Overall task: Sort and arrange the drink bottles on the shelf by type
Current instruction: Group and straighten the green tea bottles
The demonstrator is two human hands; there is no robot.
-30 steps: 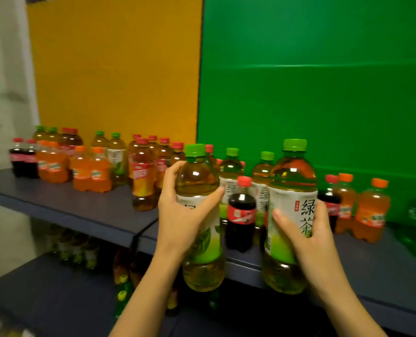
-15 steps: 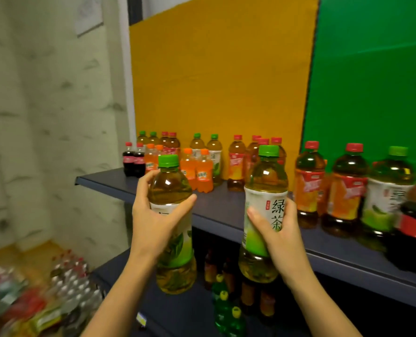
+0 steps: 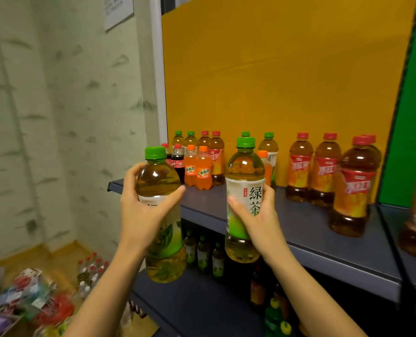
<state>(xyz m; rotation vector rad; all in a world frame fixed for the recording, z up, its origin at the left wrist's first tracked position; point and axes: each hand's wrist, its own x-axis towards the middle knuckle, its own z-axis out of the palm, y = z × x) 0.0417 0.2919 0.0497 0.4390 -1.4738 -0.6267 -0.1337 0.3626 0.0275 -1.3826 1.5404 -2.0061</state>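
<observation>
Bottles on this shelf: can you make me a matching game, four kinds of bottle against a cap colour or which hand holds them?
1 orange soda bottles
2 red-label tea bottles
3 green tea bottle showing large characters
4 green tea bottle showing leaves

a in the left hand
b red caps
c in the right hand
d orange caps

Pairs: 1-d, 2-b, 3-c, 4-a

Main readable thing: the right tea bottle [image 3: 243,171] has big dark 绿茶 running down its white label. There's a tiny red stamp at 10 o'clock of those characters, too small to read. The left tea bottle [image 3: 158,178], over at 9 o'clock, has its text hidden under the left hand [image 3: 141,215]. The little orange sodas [image 3: 199,171] at 10 o'clock say 美年达. The red-label bottles [image 3: 326,170] at 2 o'clock look like 冰红茶, pretty smeared though. The wall notice [image 3: 118,10] way up at 11 o'clock is illegible.
</observation>
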